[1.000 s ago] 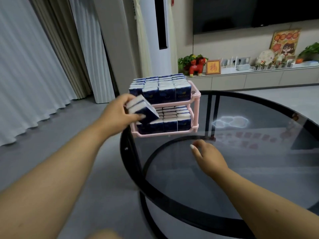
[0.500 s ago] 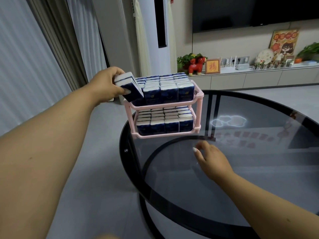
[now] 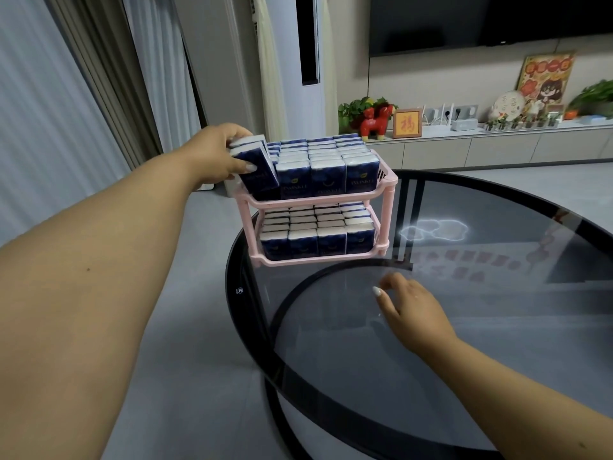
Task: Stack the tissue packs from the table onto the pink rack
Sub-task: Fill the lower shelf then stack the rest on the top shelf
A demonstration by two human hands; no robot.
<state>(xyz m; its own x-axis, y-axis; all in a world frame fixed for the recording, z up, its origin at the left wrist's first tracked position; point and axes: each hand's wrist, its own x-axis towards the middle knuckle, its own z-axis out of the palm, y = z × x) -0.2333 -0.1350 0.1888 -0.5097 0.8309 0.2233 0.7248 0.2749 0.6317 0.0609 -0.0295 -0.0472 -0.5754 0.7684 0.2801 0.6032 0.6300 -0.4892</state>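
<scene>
Since a second ago, the left hand (image 3: 219, 151) has carried its tissue packs (image 3: 253, 164) up from the level of the lower shelf to the left front corner of the top shelf of the pink rack (image 3: 318, 202). Half a second ago the packs were held just outside that corner; now they lean into it, tilted, with their lower edge down behind the rack's front rim and their upper part against the upright packs of the neighbouring column. They look like two packs held together, white tops showing, though the fingers hide part of them. The hand grips them with the thumb across the dark blue front face and the fingers curled over the top and far side.

The right hand (image 3: 411, 303) has barely moved: it rests over the glass table (image 3: 497, 327) in front of the rack, fingers loosely bent, holding nothing; whether the fingertips touch the glass is hard to tell.

For the task, this reads as the last placement. Both shelves of the rack are packed with rows of upright packs, and no loose pack shows on the table near the rack. What remains, by my judgement, is to straighten the tilted packs so they drop upright into the corner gap, then let go. The fit looks tight, so they may jam or ride up on their neighbours.
</scene>
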